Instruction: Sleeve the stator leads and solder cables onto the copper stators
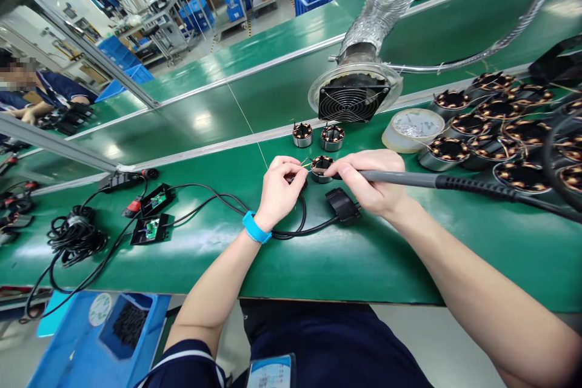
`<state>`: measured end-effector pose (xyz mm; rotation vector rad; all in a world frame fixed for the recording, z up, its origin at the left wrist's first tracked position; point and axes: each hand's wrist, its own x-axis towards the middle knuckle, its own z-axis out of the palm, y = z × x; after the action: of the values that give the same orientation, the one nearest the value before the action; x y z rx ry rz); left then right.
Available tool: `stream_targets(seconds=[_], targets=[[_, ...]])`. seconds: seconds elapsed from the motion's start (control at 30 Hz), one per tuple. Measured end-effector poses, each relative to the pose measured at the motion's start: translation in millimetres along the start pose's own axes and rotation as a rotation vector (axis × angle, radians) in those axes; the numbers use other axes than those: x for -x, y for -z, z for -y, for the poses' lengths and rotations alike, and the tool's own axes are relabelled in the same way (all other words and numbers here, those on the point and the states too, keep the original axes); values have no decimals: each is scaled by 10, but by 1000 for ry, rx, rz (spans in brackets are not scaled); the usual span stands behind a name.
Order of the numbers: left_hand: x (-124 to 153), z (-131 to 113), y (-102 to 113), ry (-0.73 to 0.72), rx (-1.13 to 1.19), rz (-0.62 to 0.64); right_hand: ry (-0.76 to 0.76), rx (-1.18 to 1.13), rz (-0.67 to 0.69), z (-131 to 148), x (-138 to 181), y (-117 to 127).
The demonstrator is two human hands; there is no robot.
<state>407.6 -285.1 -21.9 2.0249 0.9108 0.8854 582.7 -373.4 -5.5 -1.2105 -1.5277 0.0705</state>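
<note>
My left hand (pixel 280 189), with a blue wrist strap (pixel 256 228) below it, pinches a thin yellow-green wire (pixel 307 165). The wire's end reaches the copper-wound motor stator (pixel 322 177) standing on the green bench. Gripped in my right hand (pixel 373 180) is a soldering iron (pixel 404 178) with a grey handle. Its tip is hidden by my fingers at the stator's right side. Two more stators, a left one (pixel 302 135) and a right one (pixel 333 138), stand just behind. A black plug (pixel 342 205) and dark cables lie between my wrists.
A fume extractor fan (pixel 353 100) hangs behind the work. To the right are a round tub (pixel 413 129) and several wound stators (pixel 491 133). Opened black boxes with circuit boards (pixel 152 227) and a coiled cable (pixel 76 233) lie left. A co-worker (pixel 45 94) sits far left.
</note>
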Motion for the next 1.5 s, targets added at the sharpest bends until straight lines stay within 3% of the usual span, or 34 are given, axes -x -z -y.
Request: stream_targets(seconds=[0.4, 0.63, 0.83, 1.5], targets=[[7, 2, -14, 13, 14, -11, 68, -36, -27, -11, 12, -4], [4, 9, -13, 15, 2, -13, 4, -17, -6, -14, 22, -4], [0, 10, -17, 11, 5, -18, 34, -18, -68, -7, 12, 34], [-6, -9, -14, 32, 18, -14, -7, -2, -53, 1, 11, 36]])
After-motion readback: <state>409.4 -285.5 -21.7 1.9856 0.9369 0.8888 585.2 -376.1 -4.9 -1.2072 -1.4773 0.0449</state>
